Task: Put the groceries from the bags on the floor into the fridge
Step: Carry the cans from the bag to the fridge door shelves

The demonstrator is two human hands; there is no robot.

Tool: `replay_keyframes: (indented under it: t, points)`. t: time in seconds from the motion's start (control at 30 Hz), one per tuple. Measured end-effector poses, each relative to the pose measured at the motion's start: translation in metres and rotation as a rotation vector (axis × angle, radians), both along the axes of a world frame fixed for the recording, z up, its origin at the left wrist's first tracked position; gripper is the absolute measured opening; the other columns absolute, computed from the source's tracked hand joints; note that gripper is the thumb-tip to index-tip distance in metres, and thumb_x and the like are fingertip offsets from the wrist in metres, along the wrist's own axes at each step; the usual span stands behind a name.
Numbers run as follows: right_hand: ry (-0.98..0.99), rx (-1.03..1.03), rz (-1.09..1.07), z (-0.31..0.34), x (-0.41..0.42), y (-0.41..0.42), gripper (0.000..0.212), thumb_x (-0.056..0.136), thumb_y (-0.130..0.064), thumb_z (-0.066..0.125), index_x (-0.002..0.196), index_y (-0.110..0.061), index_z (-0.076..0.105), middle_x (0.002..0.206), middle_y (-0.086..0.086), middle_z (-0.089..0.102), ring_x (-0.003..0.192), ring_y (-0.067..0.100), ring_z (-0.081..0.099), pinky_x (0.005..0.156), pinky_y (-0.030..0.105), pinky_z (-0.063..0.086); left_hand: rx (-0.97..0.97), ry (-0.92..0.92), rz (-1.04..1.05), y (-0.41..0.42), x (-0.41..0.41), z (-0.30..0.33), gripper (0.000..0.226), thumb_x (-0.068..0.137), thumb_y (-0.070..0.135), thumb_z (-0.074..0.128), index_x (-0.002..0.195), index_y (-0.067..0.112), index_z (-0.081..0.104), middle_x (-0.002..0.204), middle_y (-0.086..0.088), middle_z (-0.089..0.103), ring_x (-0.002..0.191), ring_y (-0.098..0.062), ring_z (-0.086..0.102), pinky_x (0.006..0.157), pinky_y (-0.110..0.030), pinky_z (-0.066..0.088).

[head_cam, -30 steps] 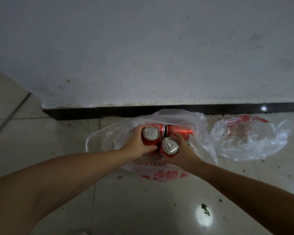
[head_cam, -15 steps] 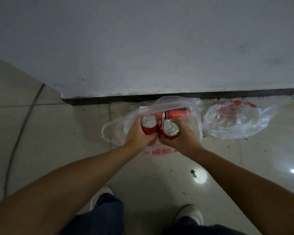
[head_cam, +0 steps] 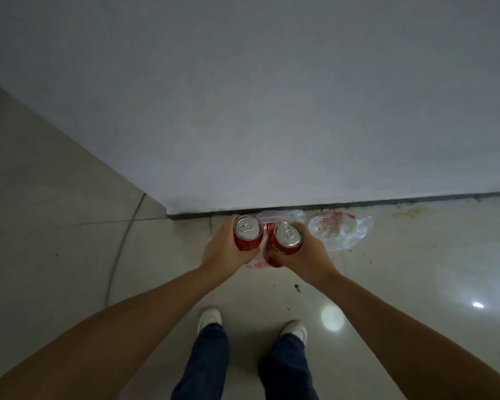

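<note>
Two red soda cans lifted clear of the floor, one per hand, tops up and almost touching. Left hand (head_cam: 224, 252) wrapped round the side of the left can (head_cam: 248, 232), fingers curled about the lower body; right hand (head_cam: 300, 259) gripping the right can (head_cam: 287, 237) the same way, that can tipped a little toward the wall. Directly below and partly hidden by both: the near plastic bag (head_cam: 283, 216), lying against the dark skirting at the foot of the wall (head_cam: 272, 111), a further red can (head_cam: 269, 227) showing inside it between the two held ones. Just beside it, toward the right edge of the tiled floor (head_cam: 401, 255), a second plastic bag (head_cam: 341, 232) with red print, slumped flat, contents not clear. White shoes and dark trouser legs at the bottom edge of the view. Fridge nowhere in view. Judged as the carry step: first cans out, more left in the bag. Likely full, so fairly heavy for their size, rigid while sealed but thin-walled and easily dented if dropped; smooth metal, possibly slick. Best held round the mid-body as here, kept upright, not by the rim or tab.
</note>
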State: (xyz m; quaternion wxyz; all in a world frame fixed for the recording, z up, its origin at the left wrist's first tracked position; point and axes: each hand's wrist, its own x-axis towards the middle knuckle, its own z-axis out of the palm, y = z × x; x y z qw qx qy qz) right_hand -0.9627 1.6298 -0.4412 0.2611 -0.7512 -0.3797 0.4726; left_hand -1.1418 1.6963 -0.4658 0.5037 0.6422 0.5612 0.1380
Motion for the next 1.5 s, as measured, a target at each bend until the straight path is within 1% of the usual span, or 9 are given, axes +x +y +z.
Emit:
replay_keyframes:
  t: [0.07, 0.2, 0.33, 0.5, 0.63, 0.97, 1.17, 1.37, 1.5]
  points:
    - [-0.024, 0.018, -0.062, 0.053, 0.005, -0.019, 0.058, 0.064, -0.026, 0.084, 0.106, -0.037, 0.047, 0.092, -0.019, 0.061, 0.082, -0.005, 0.061, 0.061, 0.005, 0.044, 0.030, -0.025, -0.049, 0.000, 0.009, 0.051, 0.062, 0.060, 0.028, 0.084, 0.109, 0.035, 0.048, 0.108, 0.011, 0.063, 0.099, -0.010, 0.062, 0.084, -0.037, 0.054]
    - [-0.087, 0.060, -0.238, 0.137, 0.011, -0.067, 0.067, 0.068, -0.027, 0.083, 0.124, -0.026, 0.047, 0.101, -0.012, 0.059, 0.091, 0.004, 0.058, 0.076, 0.011, 0.043, 0.101, -0.127, -0.237, -0.003, 0.028, 0.133, 0.059, 0.066, 0.028, 0.084, 0.111, 0.034, 0.046, 0.108, 0.012, 0.061, 0.101, -0.009, 0.060, 0.080, -0.019, 0.048]
    - [-0.153, 0.158, -0.543, 0.194, 0.002, -0.133, 0.068, 0.067, -0.028, 0.084, 0.125, -0.025, 0.048, 0.106, -0.007, 0.061, 0.098, 0.010, 0.059, 0.074, 0.011, 0.044, 0.177, -0.174, -0.480, -0.019, 0.048, 0.193, 0.061, 0.063, 0.032, 0.083, 0.113, 0.036, 0.048, 0.107, 0.015, 0.063, 0.100, -0.009, 0.061, 0.085, -0.034, 0.053]
    - [-0.217, 0.207, -0.858, 0.231, -0.033, -0.239, 0.060, 0.069, -0.032, 0.082, 0.119, -0.031, 0.049, 0.101, -0.013, 0.061, 0.092, 0.004, 0.058, 0.060, 0.003, 0.041, 0.193, -0.234, -0.798, -0.083, 0.082, 0.245, 0.055, 0.064, 0.035, 0.081, 0.107, 0.041, 0.048, 0.102, 0.017, 0.064, 0.096, -0.008, 0.063, 0.081, -0.033, 0.054]
    - [-0.264, 0.184, -1.098, 0.242, -0.068, -0.341, 0.056, 0.067, -0.029, 0.084, 0.111, -0.035, 0.050, 0.099, -0.013, 0.063, 0.089, 0.003, 0.059, 0.059, 0.000, 0.041, 0.140, -0.290, -1.074, -0.175, 0.108, 0.270, 0.056, 0.067, 0.023, 0.081, 0.108, 0.038, 0.047, 0.097, 0.018, 0.061, 0.090, -0.001, 0.059, 0.070, -0.016, 0.046]
    - [-0.387, 0.104, -1.661, 0.268, -0.222, -0.624, 0.055, 0.064, -0.027, 0.084, 0.112, -0.028, 0.058, 0.101, -0.013, 0.067, 0.094, 0.005, 0.064, 0.075, 0.014, 0.047, 0.033, -0.339, -1.633, -0.488, 0.086, 0.284, 0.059, 0.062, 0.020, 0.081, 0.108, 0.036, 0.048, 0.097, 0.016, 0.064, 0.093, -0.009, 0.061, 0.077, -0.022, 0.046]
    - [-0.438, -0.059, -1.852, 0.278, -0.327, -0.788, 0.057, 0.063, -0.031, 0.083, 0.114, -0.026, 0.058, 0.103, -0.010, 0.066, 0.096, 0.010, 0.063, 0.082, 0.023, 0.049, -0.115, -0.331, -1.784, -0.681, 0.021, 0.288, 0.064, 0.057, 0.026, 0.082, 0.112, 0.029, 0.051, 0.101, 0.010, 0.064, 0.099, -0.014, 0.061, 0.086, -0.028, 0.045]
    - [-0.471, -0.104, -1.911, 0.290, -0.340, -0.908, 0.067, 0.056, -0.050, 0.079, 0.117, -0.031, 0.057, 0.105, -0.012, 0.067, 0.098, 0.009, 0.063, 0.086, 0.030, 0.052, -0.188, -0.364, -1.864, -0.812, 0.008, 0.304, 0.060, 0.067, 0.016, 0.081, 0.118, 0.022, 0.050, 0.108, 0.004, 0.063, 0.102, -0.016, 0.060, 0.086, -0.028, 0.044]
    - [-0.494, -0.013, -1.976, 0.293, -0.309, -0.963, 0.053, 0.067, -0.033, 0.082, 0.112, -0.028, 0.054, 0.103, -0.009, 0.063, 0.096, 0.011, 0.060, 0.081, 0.024, 0.048, -0.177, -0.354, -1.865, -0.870, 0.038, 0.308, 0.061, 0.069, 0.017, 0.080, 0.122, 0.021, 0.049, 0.111, 0.003, 0.061, 0.104, -0.017, 0.059, 0.088, -0.030, 0.045]
